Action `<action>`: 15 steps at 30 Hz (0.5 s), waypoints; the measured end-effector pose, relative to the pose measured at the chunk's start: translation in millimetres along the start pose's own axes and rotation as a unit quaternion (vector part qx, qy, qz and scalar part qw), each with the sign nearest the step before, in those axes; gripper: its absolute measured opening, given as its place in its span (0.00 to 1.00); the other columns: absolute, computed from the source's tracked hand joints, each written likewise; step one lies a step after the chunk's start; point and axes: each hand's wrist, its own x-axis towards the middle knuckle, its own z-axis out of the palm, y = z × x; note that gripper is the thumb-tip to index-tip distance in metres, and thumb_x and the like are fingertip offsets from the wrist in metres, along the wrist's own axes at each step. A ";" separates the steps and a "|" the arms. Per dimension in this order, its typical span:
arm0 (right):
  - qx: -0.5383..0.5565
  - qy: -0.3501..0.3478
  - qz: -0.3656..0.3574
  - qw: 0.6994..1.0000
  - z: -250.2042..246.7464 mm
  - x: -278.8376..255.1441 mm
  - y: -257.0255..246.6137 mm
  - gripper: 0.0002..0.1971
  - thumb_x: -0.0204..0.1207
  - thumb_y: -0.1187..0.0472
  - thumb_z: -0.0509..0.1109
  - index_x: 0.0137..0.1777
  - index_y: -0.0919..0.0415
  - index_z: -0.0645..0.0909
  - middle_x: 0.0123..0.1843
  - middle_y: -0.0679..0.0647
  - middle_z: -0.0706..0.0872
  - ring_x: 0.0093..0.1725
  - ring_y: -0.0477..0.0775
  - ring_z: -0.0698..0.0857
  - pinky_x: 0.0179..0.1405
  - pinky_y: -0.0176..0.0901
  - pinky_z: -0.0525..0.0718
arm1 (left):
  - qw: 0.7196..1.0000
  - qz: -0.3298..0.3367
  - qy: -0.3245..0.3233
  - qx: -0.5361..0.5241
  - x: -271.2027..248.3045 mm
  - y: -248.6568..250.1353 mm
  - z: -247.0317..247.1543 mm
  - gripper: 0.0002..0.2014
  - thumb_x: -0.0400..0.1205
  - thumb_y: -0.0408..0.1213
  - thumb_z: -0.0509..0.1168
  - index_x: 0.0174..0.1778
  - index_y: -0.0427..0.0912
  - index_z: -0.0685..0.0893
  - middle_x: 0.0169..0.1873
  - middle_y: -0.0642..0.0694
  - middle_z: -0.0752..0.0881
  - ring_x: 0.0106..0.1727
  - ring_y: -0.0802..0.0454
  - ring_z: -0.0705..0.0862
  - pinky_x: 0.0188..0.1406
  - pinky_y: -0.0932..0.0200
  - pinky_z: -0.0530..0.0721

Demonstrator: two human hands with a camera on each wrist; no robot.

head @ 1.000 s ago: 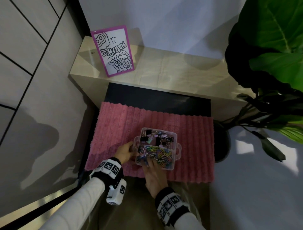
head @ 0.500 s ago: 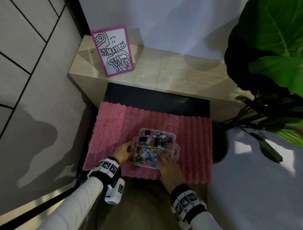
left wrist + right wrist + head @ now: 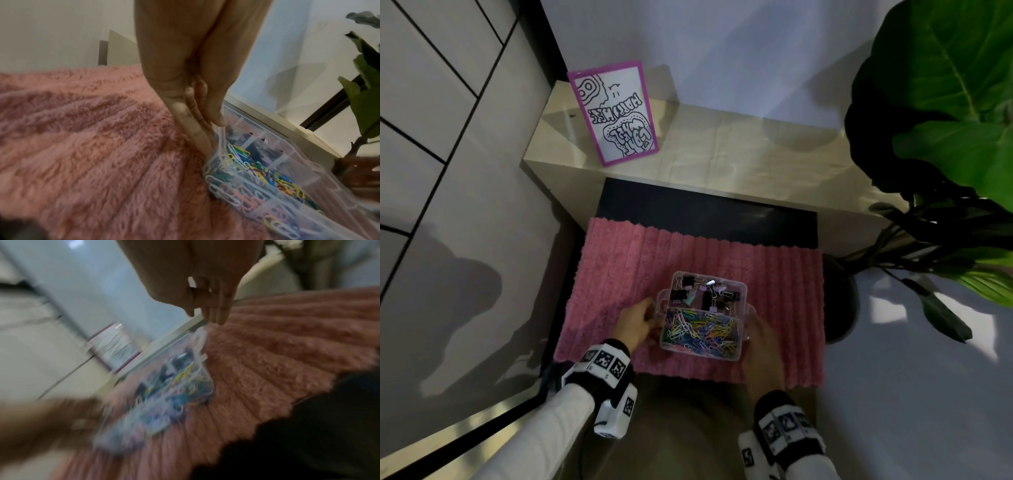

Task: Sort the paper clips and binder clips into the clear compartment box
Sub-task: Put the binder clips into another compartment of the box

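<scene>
Both hands flank the clear compartment box (image 3: 704,318) on the pink mat (image 3: 619,274), clips apparently sorted.

Near to far: the left hand (image 3: 635,322) pinches the box's left wall, steadying it; the right hand (image 3: 760,334) sits at its right end, grasp unreadable through blur. Colored paper clips (image 3: 702,330) fill the near compartment, binder clips (image 3: 705,291) the far 1. Bare mat lies on both sides; the beige ledge (image 3: 722,154) bounds the far edge.

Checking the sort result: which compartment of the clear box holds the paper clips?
The near compartment of the clear plastic box, full of multicoloured paper clips; the far one holds black binder clips.
</scene>
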 end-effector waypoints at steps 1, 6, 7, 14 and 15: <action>0.019 0.028 0.075 0.997 -5.4 4.5 7.9 0.21 0.79 0.60 0.57 0.73 0.57 0.70 0.72 0.57 0.75 0.73 0.58 0.72 0.74 0.46 0.70 | 1.000 -0.002 0.016 -0.008 -1.2 -0.7 0.4 0.14 0.78 0.31 0.67 0.59 0.34 0.80 0.52 0.38 0.86 0.50 0.50 0.82 0.41 0.74 0.72; 0.153 -0.040 0.193 0.969 -12.7 20.7 14.3 0.15 0.80 0.68 0.57 0.63 0.55 0.77 0.57 0.53 0.84 0.62 0.59 0.82 0.64 0.49 0.77 | 0.998 -0.008 0.055 -0.010 -0.7 -1.7 2.0 0.09 0.75 0.33 0.70 0.49 0.35 0.85 0.47 0.37 0.89 0.48 0.47 0.85 0.45 0.66 0.75; 0.159 -0.051 0.193 0.967 -14.5 21.6 7.5 0.14 0.81 0.65 0.57 0.62 0.57 0.78 0.54 0.52 0.84 0.58 0.56 0.82 0.60 0.45 0.77 | 0.998 -0.007 0.056 -0.006 -1.9 -0.4 1.2 0.08 0.75 0.32 0.70 0.49 0.34 0.85 0.47 0.37 0.89 0.49 0.46 0.86 0.46 0.66 0.75; 0.132 -0.047 0.189 0.972 -6.1 29.0 4.2 0.09 0.81 0.62 0.60 0.56 0.63 0.78 0.50 0.55 0.84 0.50 0.56 0.83 0.51 0.45 0.80 | 0.997 0.003 0.044 -0.057 -5.4 1.0 1.3 0.06 0.74 0.27 0.69 0.36 0.41 0.81 0.32 0.49 0.82 0.33 0.62 0.83 0.27 0.78 0.75; 0.130 -0.056 0.194 0.971 -4.9 28.5 7.7 0.06 0.80 0.64 0.61 0.53 0.63 0.78 0.49 0.55 0.84 0.49 0.56 0.83 0.49 0.44 0.80 | 0.997 -0.005 0.033 -0.075 -7.8 5.1 0.1 0.08 0.75 0.24 0.68 0.35 0.41 0.79 0.30 0.50 0.81 0.27 0.68 0.82 0.25 0.79 0.76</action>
